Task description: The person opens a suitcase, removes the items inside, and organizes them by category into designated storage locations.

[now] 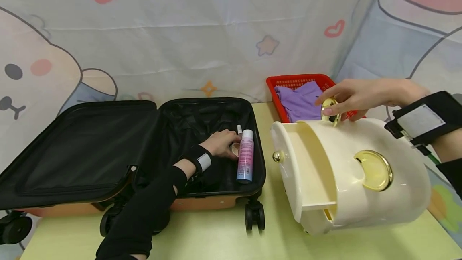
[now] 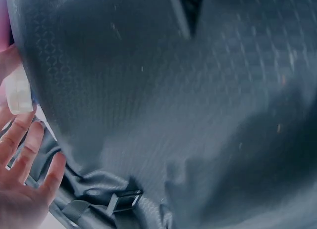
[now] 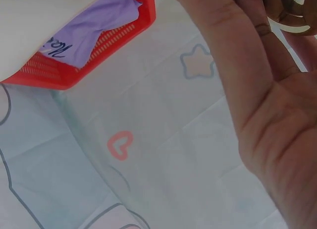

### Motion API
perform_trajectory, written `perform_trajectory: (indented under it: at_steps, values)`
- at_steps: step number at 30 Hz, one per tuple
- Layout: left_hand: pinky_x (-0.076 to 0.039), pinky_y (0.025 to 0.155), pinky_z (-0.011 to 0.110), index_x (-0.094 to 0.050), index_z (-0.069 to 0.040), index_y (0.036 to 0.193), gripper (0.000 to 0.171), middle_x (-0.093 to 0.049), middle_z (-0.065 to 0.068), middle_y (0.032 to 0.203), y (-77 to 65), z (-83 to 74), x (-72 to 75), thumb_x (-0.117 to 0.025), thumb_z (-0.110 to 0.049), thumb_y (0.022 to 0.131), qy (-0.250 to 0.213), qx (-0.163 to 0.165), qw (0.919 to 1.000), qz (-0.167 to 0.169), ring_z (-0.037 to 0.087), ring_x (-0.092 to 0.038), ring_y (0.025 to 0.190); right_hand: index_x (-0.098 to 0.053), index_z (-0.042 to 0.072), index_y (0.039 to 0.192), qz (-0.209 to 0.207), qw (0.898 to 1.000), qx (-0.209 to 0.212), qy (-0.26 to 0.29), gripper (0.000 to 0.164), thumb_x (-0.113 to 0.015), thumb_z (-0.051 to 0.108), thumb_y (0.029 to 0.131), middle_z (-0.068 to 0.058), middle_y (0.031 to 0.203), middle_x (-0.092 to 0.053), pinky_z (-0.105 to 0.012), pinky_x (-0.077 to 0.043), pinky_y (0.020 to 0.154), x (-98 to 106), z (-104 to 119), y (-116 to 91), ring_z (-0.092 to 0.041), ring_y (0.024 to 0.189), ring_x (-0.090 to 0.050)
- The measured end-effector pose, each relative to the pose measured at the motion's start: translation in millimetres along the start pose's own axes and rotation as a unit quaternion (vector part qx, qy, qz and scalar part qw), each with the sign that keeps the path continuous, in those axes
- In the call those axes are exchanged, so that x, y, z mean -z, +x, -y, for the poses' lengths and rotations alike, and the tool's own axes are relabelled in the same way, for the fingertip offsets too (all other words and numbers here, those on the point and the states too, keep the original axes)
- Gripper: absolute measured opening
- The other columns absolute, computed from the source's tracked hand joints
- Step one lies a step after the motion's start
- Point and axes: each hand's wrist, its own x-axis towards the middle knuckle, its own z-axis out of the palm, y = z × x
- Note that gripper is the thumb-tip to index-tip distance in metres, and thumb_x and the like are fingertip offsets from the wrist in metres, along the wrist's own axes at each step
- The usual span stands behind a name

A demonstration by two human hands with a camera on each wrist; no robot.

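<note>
Inside the open black-lined suitcase (image 1: 86,147), my left hand (image 1: 220,143) pinches a small round cream-coloured compact (image 1: 235,149). The left wrist view has the compact's pale edge (image 2: 19,93) at far left, with the other fingers spread beneath it. Just right of this hand lies a pink and blue spray can (image 1: 246,157) with a white cap. A small white-capped bottle (image 1: 239,129) shows behind it. My right hand (image 1: 368,93) grips the gold ring handle (image 1: 327,102) on top of a cream rounded storage box (image 1: 408,143). The box's drawer (image 1: 312,155) is pulled out to the left.
A red basket (image 1: 272,85) holding a purple cloth (image 1: 297,99) stands behind the storage box. The suitcase's wheels (image 1: 254,214) rest along the near side of the pale yellow table (image 1: 202,236). A printed curtain (image 1: 202,43) hangs behind everything.
</note>
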Motion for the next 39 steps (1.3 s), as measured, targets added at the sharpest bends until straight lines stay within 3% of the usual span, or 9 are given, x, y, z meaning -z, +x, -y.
perform_trajectory:
  at_steps: [3, 7, 10, 15, 22, 27, 34, 39]
  values:
    - [-0.05, 0.085, 0.04, -0.072, -0.015, 0.117, 0.038, -0.065, 0.004, 0.112, -1.3, -1.2, 4.1, -0.083, -0.029, 0.083, 0.031, 0.001, 0.9994, 0.016, 0.021, -0.059, 0.102, -0.04, 0.001, 0.151, 0.001, 1.0, 0.001, 0.0, 0.06, -0.058, 0.031, 0.102, -0.005, 0.106, -0.067, -0.031, -0.058, 0.068, 0, 2, 2, -0.016, 0.089, -0.064]
    - [-0.051, 0.085, 0.038, -0.07, -0.014, 0.124, 0.045, -0.064, 0.006, 0.116, -3.4, -0.5, 10.2, -0.081, -0.03, 0.084, 0.035, 0.021, 0.9987, 0.03, 0.02, -0.058, 0.102, -0.04, 0.001, 0.151, 0.0, 1.0, -0.002, 0.0, 0.061, -0.059, 0.032, 0.102, -0.005, 0.108, -0.067, -0.031, -0.059, 0.071, 0, 2, 3, -0.017, 0.092, -0.063]
    - [-0.048, 0.078, 0.033, -0.068, -0.012, 0.127, 0.047, -0.062, 0.007, 0.116, -5.9, 5.6, 15.6, -0.08, -0.031, 0.086, 0.025, 0.033, 0.9988, 0.026, 0.019, -0.056, 0.096, -0.04, 0.0, 0.151, 0.001, 1.0, -0.005, 0.0, 0.062, -0.059, 0.032, 0.102, -0.004, 0.107, -0.067, -0.031, -0.059, 0.071, 1, 1, 2, -0.017, 0.092, -0.063]
    - [-0.042, 0.073, 0.028, -0.067, -0.008, 0.126, 0.045, -0.06, 0.009, 0.114, -14.5, 16.7, 24.7, -0.077, -0.031, 0.089, -0.017, 0.023, 0.9996, 0.0, 0.019, -0.054, 0.092, -0.04, 0.0, 0.151, 0.002, 1.0, -0.009, 0.001, 0.061, -0.058, 0.032, 0.102, -0.003, 0.104, -0.068, -0.031, -0.059, 0.07, 1, -1, 1, -0.016, 0.091, -0.063]
    - [-0.05, 0.087, 0.036, -0.063, -0.003, 0.131, 0.049, -0.062, 0.014, 0.119, -22.2, 16.0, 47.9, -0.075, -0.029, 0.092, -0.087, -0.02, 0.9935, -0.071, 0.025, -0.058, 0.102, -0.041, 0.001, 0.151, 0.0, 1.0, -0.006, 0.003, 0.06, -0.058, 0.032, 0.102, -0.003, 0.1, -0.068, -0.031, -0.056, 0.064, 1, -1, 2, -0.016, 0.086, -0.063]
    - [-0.051, 0.1, 0.042, -0.059, -0.004, 0.136, 0.05, -0.063, 0.013, 0.122, -21.8, -7.8, 75.1, -0.074, -0.024, 0.093, -0.168, -0.076, 0.9756, -0.12, 0.026, -0.06, 0.112, -0.041, 0.001, 0.151, -0.002, 1.0, -0.009, 0.002, 0.061, -0.058, 0.032, 0.102, -0.003, 0.102, -0.068, -0.031, -0.057, 0.066, 1, -2, 2, -0.016, 0.088, -0.063]
    - [-0.049, 0.105, 0.035, -0.054, -0.011, 0.143, 0.054, -0.068, 0.008, 0.126, -18.4, -61.2, 100.7, -0.072, -0.025, 0.094, -0.234, -0.143, 0.9517, -0.138, 0.019, -0.061, 0.118, -0.042, 0.002, 0.15, -0.002, 1.0, -0.009, 0.006, 0.06, -0.059, 0.032, 0.102, -0.004, 0.101, -0.066, -0.03, -0.058, 0.067, 0, -3, 5, -0.016, 0.088, -0.063]
    - [-0.049, 0.098, 0.028, -0.059, -0.012, 0.126, 0.041, -0.072, 0.004, 0.115, -19.9, -101.4, 113.7, -0.076, -0.024, 0.09, -0.256, -0.184, 0.938, -0.144, 0.013, -0.063, 0.109, -0.041, 0.002, 0.151, -0.001, 1.0, -0.009, 0.004, 0.061, -0.059, 0.033, 0.102, -0.005, 0.102, -0.066, -0.031, -0.058, 0.067, 1, -2, 7, -0.017, 0.088, -0.063]
